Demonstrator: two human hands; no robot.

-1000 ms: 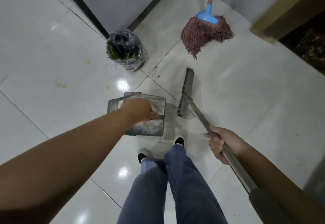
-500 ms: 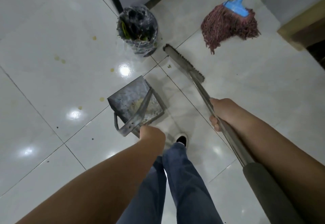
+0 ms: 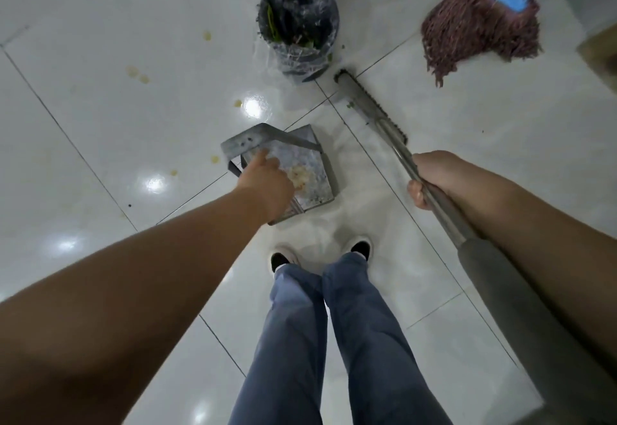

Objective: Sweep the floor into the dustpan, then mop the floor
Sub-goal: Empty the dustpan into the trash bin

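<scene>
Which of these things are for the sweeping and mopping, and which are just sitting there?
For the job:
broom, gripped by the right hand
dustpan, held by the left hand
mop

Just there:
bin, lined with a bag
shoes

both arms reach forward, left hand (image 3: 267,181) and right hand (image 3: 430,174) with fingers curled.

The left hand (image 3: 263,184) hides its grip on the dustpan (image 3: 310,164).

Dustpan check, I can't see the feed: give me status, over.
Left hand holds dustpan, pale crumbs inside. Right hand grips broom, head on floor beside bin. Yellow spots remain on tiles; mop idle.
</scene>
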